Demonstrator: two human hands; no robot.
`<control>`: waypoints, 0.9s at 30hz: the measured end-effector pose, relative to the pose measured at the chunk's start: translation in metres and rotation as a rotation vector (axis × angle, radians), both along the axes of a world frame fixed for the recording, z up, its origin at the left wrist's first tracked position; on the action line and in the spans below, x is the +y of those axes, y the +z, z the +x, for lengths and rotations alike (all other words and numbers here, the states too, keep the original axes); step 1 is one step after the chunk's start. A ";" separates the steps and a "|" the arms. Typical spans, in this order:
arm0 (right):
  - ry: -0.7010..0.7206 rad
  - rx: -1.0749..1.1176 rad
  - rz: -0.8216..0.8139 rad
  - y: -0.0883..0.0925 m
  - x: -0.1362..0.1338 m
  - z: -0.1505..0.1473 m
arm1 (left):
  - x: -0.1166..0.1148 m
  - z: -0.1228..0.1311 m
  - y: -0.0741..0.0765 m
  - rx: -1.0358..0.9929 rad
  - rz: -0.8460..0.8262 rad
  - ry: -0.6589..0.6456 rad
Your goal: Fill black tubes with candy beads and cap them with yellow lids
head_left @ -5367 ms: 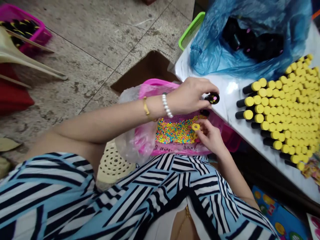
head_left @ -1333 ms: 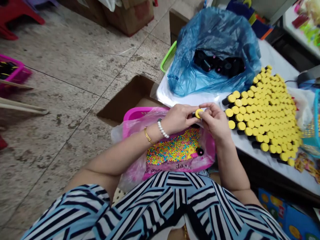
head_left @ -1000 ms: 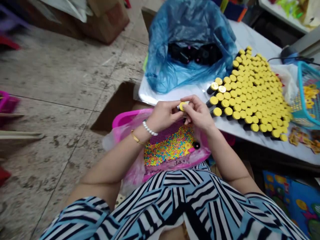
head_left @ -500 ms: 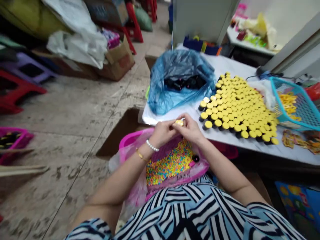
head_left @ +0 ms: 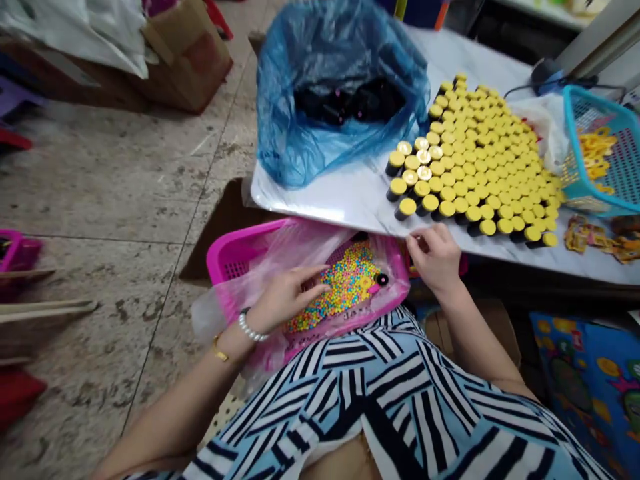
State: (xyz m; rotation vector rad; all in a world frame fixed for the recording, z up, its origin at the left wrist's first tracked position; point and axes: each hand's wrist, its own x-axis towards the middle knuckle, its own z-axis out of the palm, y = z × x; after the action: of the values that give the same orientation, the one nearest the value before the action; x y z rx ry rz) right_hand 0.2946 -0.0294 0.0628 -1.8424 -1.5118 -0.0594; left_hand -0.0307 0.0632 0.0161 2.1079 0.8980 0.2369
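Observation:
On my lap sits a pink basket (head_left: 226,256) lined with a clear plastic bag and holding small coloured beads (head_left: 345,288), a loose yellow cap (head_left: 367,284) and a black piece (head_left: 382,280). My left hand (head_left: 285,298) rests on the bag with fingers stretched toward the beads, holding nothing. My right hand (head_left: 436,257) hovers at the edge of the white table (head_left: 335,197), fingers loosely apart and empty, just below a block of several black tubes with yellow caps (head_left: 480,167). The nearest tube (head_left: 405,209) stands at the block's front left corner.
A blue plastic bag (head_left: 300,133) with black tubes inside (head_left: 350,103) lies at the table's far left. A teal basket (head_left: 613,193) with yellow caps stands at the right. An open cardboard box (head_left: 220,220) is on the floor beside the pink basket.
Both hands were together pressing a yellow cap onto a black tube. They have parted: the left dropped to the beads, the right is empty by the table edge. The camera tilted down.

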 end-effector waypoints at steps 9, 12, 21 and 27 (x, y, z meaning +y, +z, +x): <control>-0.058 0.992 -0.401 -0.157 -0.061 -0.023 | -0.003 -0.019 -0.065 0.111 -0.047 0.131; -0.091 1.096 -0.526 -0.196 -0.063 -0.023 | 0.002 -0.024 -0.065 0.146 -0.097 0.140; -0.419 1.117 -0.912 -0.256 -0.141 0.019 | -0.002 -0.026 -0.065 0.215 -0.136 0.337; -0.442 1.022 -0.939 -0.271 -0.096 0.043 | -0.004 -0.009 -0.066 0.249 -0.167 0.306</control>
State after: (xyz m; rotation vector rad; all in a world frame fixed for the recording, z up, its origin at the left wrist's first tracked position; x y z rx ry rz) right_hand 0.3372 -0.1254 -0.2078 -2.2581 -0.3620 1.3588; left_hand -0.0398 0.0593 -0.0503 1.8657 1.3434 0.0525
